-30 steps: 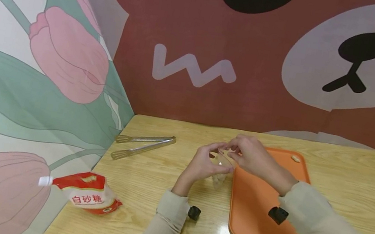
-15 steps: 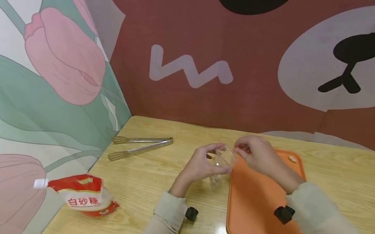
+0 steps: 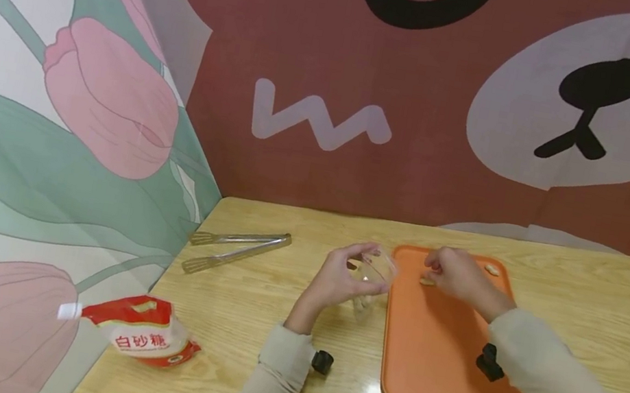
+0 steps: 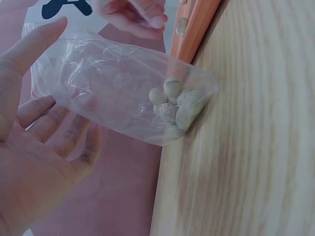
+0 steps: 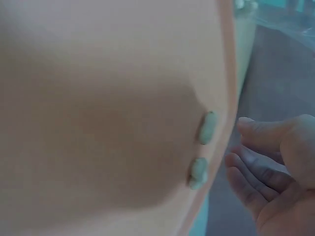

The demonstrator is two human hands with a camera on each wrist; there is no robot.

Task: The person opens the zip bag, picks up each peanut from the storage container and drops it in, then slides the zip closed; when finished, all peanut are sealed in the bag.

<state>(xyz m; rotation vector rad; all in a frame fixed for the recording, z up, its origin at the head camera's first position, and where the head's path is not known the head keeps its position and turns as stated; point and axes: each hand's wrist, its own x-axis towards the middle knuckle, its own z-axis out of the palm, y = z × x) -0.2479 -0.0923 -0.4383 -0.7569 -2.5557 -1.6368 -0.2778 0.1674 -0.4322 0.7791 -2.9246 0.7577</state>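
Over the far end of the orange board, there's the right hand, fingers loosely bent, thumb and fingertips apart, right beside a peanut-like piece lying on it! A second piece sits near the board's far edge as well. Just left of the board, the left hand has hold of a clear bag, its thumb and fingers spreading the mouth, and down in the bottom, a cluster of pale pieces! Well left of the board, on the wooden surface, metal tongs lie splayed, with a red-and-white packet nearer the person.
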